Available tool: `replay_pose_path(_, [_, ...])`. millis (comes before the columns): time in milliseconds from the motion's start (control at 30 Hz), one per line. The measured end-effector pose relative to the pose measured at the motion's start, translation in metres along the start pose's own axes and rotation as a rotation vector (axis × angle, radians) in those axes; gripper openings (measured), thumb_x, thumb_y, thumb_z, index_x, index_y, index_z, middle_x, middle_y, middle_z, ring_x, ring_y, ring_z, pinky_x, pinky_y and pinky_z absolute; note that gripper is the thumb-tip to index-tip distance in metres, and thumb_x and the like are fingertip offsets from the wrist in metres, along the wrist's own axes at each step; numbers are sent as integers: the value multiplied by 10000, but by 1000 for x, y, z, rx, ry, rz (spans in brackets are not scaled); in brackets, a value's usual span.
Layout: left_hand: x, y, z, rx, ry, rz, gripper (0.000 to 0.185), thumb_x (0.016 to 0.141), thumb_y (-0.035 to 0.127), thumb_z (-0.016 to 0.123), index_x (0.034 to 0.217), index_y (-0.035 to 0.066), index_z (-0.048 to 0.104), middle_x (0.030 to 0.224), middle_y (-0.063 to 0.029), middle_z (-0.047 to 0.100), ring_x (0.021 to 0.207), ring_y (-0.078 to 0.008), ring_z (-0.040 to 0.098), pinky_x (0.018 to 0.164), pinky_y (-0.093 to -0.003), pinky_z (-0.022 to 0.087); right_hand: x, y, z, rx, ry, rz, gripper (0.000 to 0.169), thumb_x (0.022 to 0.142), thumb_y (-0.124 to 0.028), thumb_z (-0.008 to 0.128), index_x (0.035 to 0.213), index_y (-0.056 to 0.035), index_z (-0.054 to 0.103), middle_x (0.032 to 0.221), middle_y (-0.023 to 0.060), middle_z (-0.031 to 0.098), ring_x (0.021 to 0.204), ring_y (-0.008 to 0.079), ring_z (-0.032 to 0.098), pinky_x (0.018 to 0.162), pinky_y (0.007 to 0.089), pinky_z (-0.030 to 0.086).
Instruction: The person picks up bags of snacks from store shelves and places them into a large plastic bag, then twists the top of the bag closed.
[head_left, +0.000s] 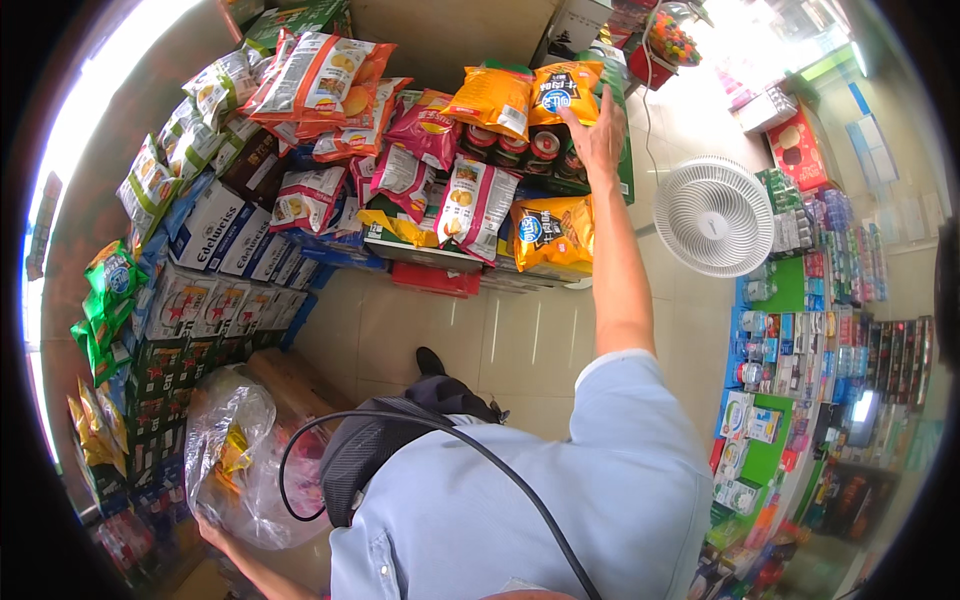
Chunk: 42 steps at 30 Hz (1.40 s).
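Note:
My right hand is at the right edge of an orange snack bag, thumb on its front and fingers along its side. A similar orange bag lies beside it, over drink cans in a green carton. Nearer to me, another orange snack bag is partly behind my forearm. Low on the left, my left hand grips the edge of a large clear plastic bag. Yellow and pink packages show through its film. The fingers of that hand are partly hidden.
Pink chip bags and orange-and-white ones cover the stacked cartons. Beer cartons rise at left beside a cardboard box. A white fan stands right of my arm, its cord hanging nearby. Stocked shelves line the right.

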<state>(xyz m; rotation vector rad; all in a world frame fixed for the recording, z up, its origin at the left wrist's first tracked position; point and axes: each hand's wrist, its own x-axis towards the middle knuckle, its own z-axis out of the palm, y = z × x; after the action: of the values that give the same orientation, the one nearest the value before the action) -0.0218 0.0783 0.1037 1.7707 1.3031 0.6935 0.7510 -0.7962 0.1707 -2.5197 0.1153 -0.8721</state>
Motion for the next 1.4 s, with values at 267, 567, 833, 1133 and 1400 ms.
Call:
replay_pose_path(267, [-9, -21, -7, 69, 24, 76, 583, 1058, 405, 532, 1335, -97, 640, 1291, -229, 682, 1143, -329, 648, 1001, -422, 493, 7, -69, 20, -220, -492, -141, 1070, 504, -777, 887, 1326, -114, 712, 1568, 374, 342, 1341, 538, 513, 1067, 544, 507])
replay_pose_path(567, [-10, -16, 5, 31, 3, 65, 568, 1067, 387, 520, 1349, -93, 633, 1305, -214, 676, 1179, -306, 635, 1022, -414, 476, -11, -69, 44, -346, -437, -125, 548, 751, -317, 894, 1205, -53, 736, 1616, 331, 274, 1403, 609, 386, 1077, 558, 516])
replay_pose_path(833, [5, -15, -24, 289, -7, 126, 543, 1072, 363, 484, 1334, -82, 650, 1297, -220, 704, 1192, -281, 654, 1045, -395, 480, 6, -16, 48, -215, -61, -276, 158, 852, -26, 626, 967, -10, 733, 972, 237, 683, 916, 419, 678, 816, 511, 540])
replay_pose_path(1133, [-50, 41, 20, 86, 172, -46, 412, 1032, 389, 571, 1174, 55, 766, 867, 7, 662, 661, -115, 483, 575, -303, 409, -13, -46, -116, 203, -217, 11, 259, 1019, -168, 656, 1139, 49, 733, 1036, 127, 756, 874, 214, 710, 826, 328, 592])
replay_pose_path(1400, [-59, 47, 7, -177, 131, -57, 350, 1059, 329, 584, 1091, 22, 749, 799, 63, 601, 616, -47, 432, 532, -254, 366, -237, -325, -91, 924, -1240, -32, 116, 968, -67, 678, 1060, 2, 694, 994, 19, 660, 882, 100, 623, 748, 228, 521])
